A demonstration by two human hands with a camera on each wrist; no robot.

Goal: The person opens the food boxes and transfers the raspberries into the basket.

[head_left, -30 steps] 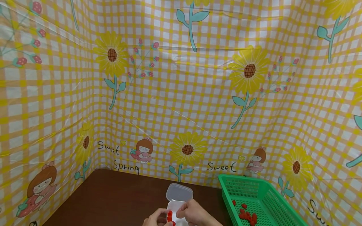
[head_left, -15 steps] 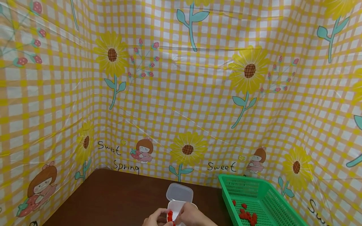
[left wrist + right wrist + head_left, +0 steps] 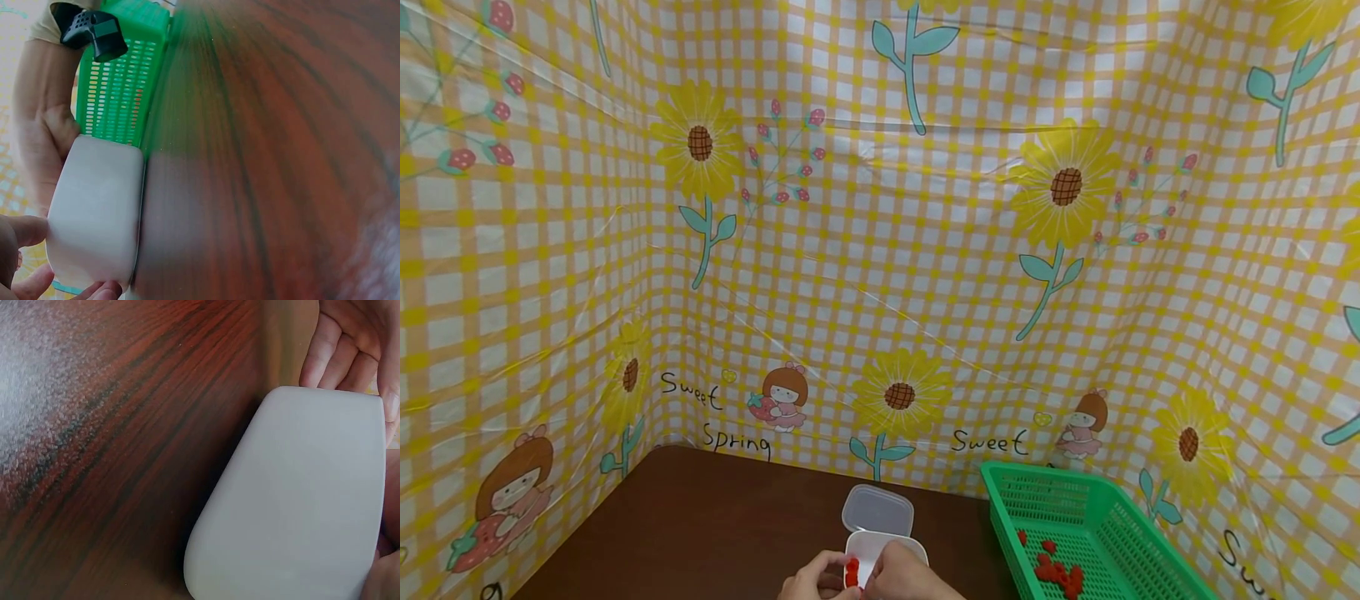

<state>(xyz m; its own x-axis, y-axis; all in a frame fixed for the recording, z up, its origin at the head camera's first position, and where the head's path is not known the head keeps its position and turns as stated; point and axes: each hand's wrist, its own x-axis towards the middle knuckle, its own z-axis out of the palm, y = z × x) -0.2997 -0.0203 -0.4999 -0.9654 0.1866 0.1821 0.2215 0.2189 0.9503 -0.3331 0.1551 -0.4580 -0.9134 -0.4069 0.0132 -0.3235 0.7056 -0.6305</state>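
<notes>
A white plastic box [image 3: 867,547] stands at the table's near edge, its open top showing in the head view. Small red pieces [image 3: 852,572] lie along its left inner side. My left hand [image 3: 810,577] grips the box at the left, thumb at the rim and fingers against the outer wall. My right hand [image 3: 904,573] reaches down into the box with curled fingers; its fingertips are hidden, so I cannot tell what they hold. Both wrist views show mostly the smooth outer wall of the box [image 3: 97,206].
A translucent lid [image 3: 877,510] lies just behind the box. At the right stands a green mesh basket [image 3: 1045,492] with several red pieces [image 3: 1058,573] in it. Checked, flower-printed cloth [image 3: 850,250] walls in the dark wooden table [image 3: 737,525].
My right hand has moved left and down, deeper into the box. The left hand keeps its grip. The head view has shifted very slightly.
</notes>
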